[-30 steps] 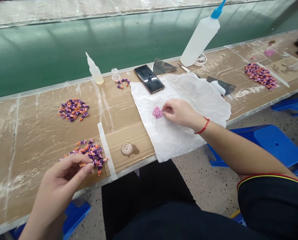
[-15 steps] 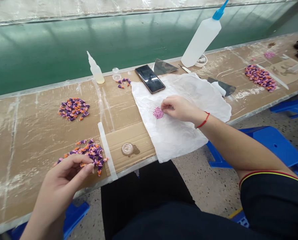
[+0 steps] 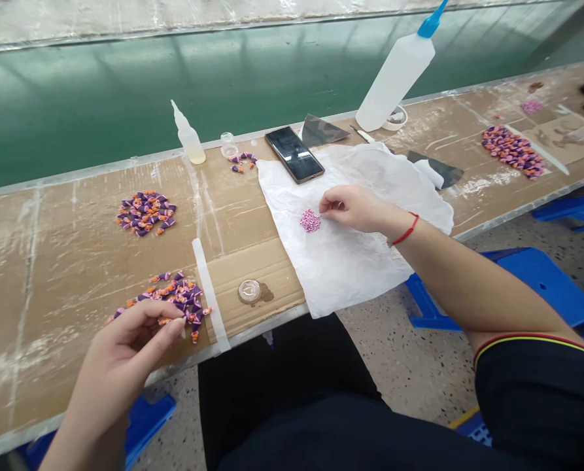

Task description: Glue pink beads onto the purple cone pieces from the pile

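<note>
My left hand (image 3: 127, 343) is closed, with thumb and forefinger pinched together over the near pile of small purple, orange and pink pieces (image 3: 186, 297). Whatever sits in that pinch is too small to make out. On a crumpled sheet of white paper (image 3: 350, 275) lies a small heap of tiny pink bits (image 3: 310, 221). Just right of this heap, my right hand (image 3: 353, 208) has its fingertips pressed together, and I cannot see what they hold. Between the hands, a clear round cap (image 3: 249, 292) rests on cardboard beside a wet spot.
A second purple-orange pile (image 3: 146, 213) lies farther left. Behind are a small dropper bottle (image 3: 189, 142), a phone (image 3: 294, 154), a large white bottle (image 3: 394, 82) and a tape roll (image 3: 395, 120). Another pile (image 3: 512, 152) lies right. Blue stools (image 3: 541, 288) stand below the table edge.
My right hand has drawn slightly right, away from the pink heap. My left hand has stayed almost still, its fingers pinched as before.
</note>
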### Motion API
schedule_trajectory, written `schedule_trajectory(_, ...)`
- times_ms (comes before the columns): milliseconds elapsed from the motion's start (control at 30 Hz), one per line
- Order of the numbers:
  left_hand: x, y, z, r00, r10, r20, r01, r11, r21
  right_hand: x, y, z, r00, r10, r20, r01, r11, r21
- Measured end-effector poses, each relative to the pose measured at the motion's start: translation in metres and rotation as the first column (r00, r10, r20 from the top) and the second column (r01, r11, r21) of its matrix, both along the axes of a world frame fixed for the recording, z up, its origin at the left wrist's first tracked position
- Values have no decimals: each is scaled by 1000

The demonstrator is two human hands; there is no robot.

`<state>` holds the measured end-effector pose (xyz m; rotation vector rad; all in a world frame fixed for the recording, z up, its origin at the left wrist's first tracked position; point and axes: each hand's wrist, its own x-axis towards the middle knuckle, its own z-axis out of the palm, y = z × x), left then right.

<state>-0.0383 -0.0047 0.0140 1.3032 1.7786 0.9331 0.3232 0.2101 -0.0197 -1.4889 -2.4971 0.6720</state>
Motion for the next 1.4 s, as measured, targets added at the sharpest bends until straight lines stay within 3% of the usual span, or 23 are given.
schedule_trajectory(200, 4, 1, 3, 1000, 4, 9, -3, 1000, -15, -6, 1, 2, 998, 16, 53, -17, 1000, 3)
schedule_trajectory(400, 20, -6, 15, 994, 104, 29, -103, 994, -32, -9, 0, -3, 996, 53, 76, -57, 997, 53)
schedule_trajectory(533, 26, -10, 16, 991, 62, 119, -65, 998, 22, -9, -13, 5, 999, 28, 34, -31, 997, 70)
schedule_trajectory(633, 41, -8, 13, 962, -92, 258, 69, 993, 94, -18, -41, 20, 976, 52, -210, -51, 999, 8)
schedule_trajectory(700, 60, -2, 12, 909, -163, 385, 130, 985, 109, -29, -66, 32, 873, 134, -469, -163, 986, -23)
schedule_trajectory(800, 95, 11, 12, 800, -145, 583, 118, 989, 84, -47, -100, 46, 709, 291, -642, -299, 949, 100)
schedule_trajectory(867, 113, 20, 12, 734, -117, 669, 105, 993, 59, -57, -115, 50, 659, 380, -649, -339, 920, 195)
schedule_trajectory(1067, 126, 20, 10, 654, -107, 749, 103, 993, 52, -68, -132, 50, 680, 493, -543, -289, 860, 420)
schedule_trajectory(1400, 132, 12, 9, 673, -76, 736, -1, 995, 104, -69, -137, 50, 712, 535, -455, -214, 783, 584)
